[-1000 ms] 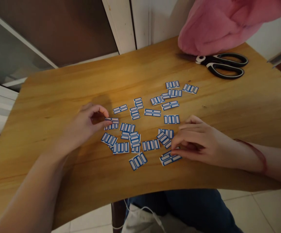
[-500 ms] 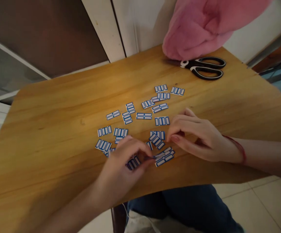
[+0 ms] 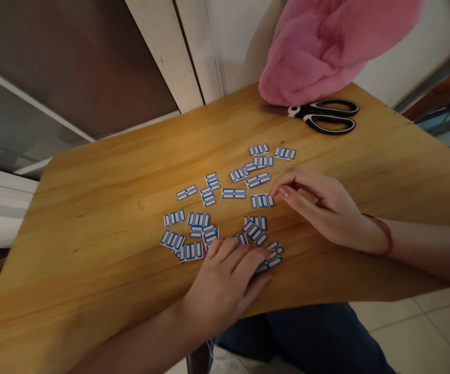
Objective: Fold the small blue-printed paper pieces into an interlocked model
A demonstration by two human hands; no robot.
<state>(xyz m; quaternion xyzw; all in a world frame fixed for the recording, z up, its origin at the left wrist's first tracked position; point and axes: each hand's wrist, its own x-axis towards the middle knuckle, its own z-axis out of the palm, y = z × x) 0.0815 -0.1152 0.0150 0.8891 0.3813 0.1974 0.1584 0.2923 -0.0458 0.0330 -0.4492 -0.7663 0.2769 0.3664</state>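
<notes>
My left hand is lying flat on the bench, fingers spread a bit and pressing down on a small pile of label stickers near the front edge. Not pinching anything, just palm down w/ the fingertips on top of them. My right hand is further back, fingers narrow, thumb and index nearly closed right next to one sticker strip. Can't tell if it's actually gripped yet or only touched.

The stickers are all little flat rectangles, white paper w/ blue borders, three or four boxes per piece. Approx two dozen scattered loose across the middle of the bench; some overlap, esp the cluster just left of my left hand. A few more sit in a group towards the back.

Bench is smooth light wood w/ visible grain, kinda glossy, rounded corners. Scissors w/ black-and-white plastic handles lie closed at the far side, well apart from the stickers, blade tips tucked under a fuzzy pink cloth. Thin red string bracelet on my right wrist.
</notes>
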